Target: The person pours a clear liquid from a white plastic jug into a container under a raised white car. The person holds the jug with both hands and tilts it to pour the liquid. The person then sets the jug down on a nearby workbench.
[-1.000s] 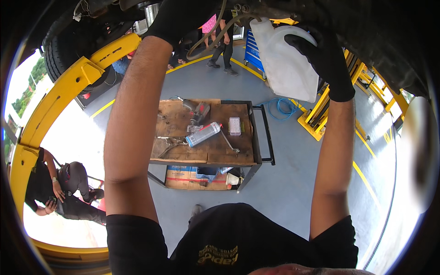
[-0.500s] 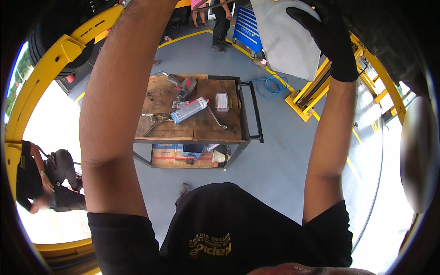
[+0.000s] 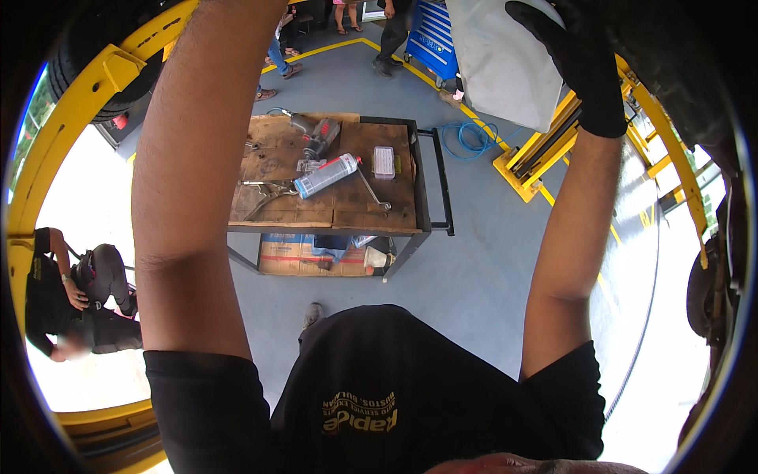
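My right hand [image 3: 586,67], in a black glove, is raised at the upper right. Its thumb lies across the face of a large pale, whitish panel-like part [image 3: 505,71], and the rest of the hand wraps its right edge. The part's top runs out of the picture, and I cannot make out its exact kind. My left forearm [image 3: 193,158] reaches up past the top edge, so the left hand is out of sight.
Below stands a trolley [image 3: 379,213] with an impact wrench [image 3: 320,136], spray can [image 3: 325,175], locking pliers [image 3: 268,189], spanner [image 3: 373,189] and small case [image 3: 384,162]. Yellow lift arms [image 3: 87,103] flank me. A blue hose [image 3: 470,142] lies coiled. A person [image 3: 79,292] sits at left.
The view has shifted slightly, and the trolley appears a little higher. My right hand and the pale part sit slightly further right. Another person's legs have appeared at the top left.
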Action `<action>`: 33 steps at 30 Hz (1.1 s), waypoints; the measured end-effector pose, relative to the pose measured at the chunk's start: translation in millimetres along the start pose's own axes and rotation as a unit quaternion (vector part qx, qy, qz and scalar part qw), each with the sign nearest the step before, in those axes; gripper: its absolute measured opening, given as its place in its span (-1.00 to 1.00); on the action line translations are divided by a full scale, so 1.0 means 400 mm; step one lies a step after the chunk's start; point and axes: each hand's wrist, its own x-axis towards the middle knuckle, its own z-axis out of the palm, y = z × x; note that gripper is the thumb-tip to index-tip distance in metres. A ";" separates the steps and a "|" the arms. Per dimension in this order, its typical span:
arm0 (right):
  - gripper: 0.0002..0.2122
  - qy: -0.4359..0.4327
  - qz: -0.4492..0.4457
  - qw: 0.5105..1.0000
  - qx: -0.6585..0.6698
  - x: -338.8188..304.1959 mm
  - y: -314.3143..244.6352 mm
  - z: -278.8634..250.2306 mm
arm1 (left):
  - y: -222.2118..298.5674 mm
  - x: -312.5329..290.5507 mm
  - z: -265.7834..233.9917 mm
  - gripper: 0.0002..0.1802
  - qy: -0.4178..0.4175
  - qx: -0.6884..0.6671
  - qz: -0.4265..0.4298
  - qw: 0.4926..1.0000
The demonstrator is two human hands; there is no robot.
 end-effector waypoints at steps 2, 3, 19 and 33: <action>-0.67 0.001 0.003 1.000 0.017 -0.002 -0.001 -0.001 | -0.027 -0.012 0.014 -0.63 0.000 -0.057 -0.027 0.998; -0.66 0.001 0.007 1.000 0.026 -0.005 0.002 -0.002 | -0.025 -0.008 0.004 -0.63 -0.014 -0.101 -0.040 0.994; -0.53 0.031 -0.022 0.998 0.043 -0.018 0.058 0.005 | 0.014 0.058 -0.124 -0.63 -0.087 -0.034 0.007 0.996; -0.51 -0.025 0.204 0.976 0.073 -0.014 -0.023 -0.016 | -0.011 0.003 -0.149 -0.65 -0.121 -0.045 0.067 0.989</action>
